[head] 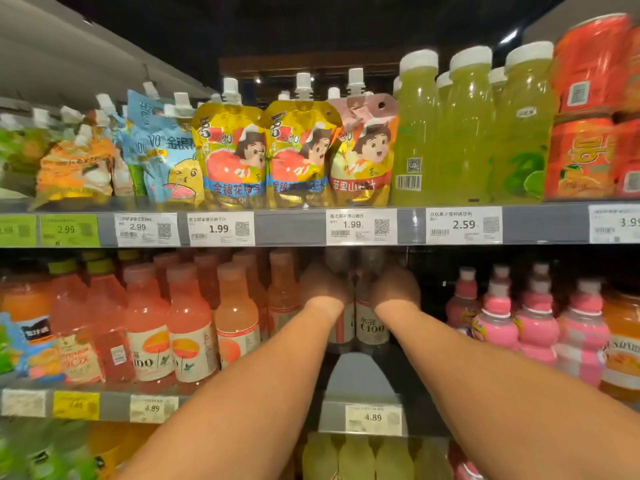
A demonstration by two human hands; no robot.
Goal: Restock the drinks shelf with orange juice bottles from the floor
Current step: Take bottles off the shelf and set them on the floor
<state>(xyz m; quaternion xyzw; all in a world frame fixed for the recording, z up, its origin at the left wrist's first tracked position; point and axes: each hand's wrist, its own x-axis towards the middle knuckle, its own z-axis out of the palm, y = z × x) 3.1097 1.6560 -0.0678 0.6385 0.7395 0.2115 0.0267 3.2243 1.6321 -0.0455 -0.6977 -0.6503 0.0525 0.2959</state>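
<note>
**Two hands set bottles deep on the middle drinks shelf**

Head view: both bare forearms reach forward into a gap on the middle shelf (pixel 360 379) of a shop's drinks rack. The left hand (pixel 323 284) has its grip wrapped round the upper part of a bottle (pixel 341 323) with a pale label; the bottle stands upright on the shelf, well back from the front edge. The right hand (pixel 394 285) grasps a second bottle (pixel 370 327) the same way, just beside the first, its label reading "C100". Shadow under the upper shelf dims both bottles, so their liquid colour is hard to tell.

To the left of the hands stand rows of pink and orange juice bottles (pixel 190 327) with similar labels. To the right stand pink contoured bottles (pixel 536 323). A price tag (pixel 373 418) reading 4.89 sits on the shelf edge below the gap. On the shelf above are spouted drink pouches (pixel 232 157), green drink bottles (pixel 467 133) with white caps, and orange cans (pixel 581 157) at far right.
</note>
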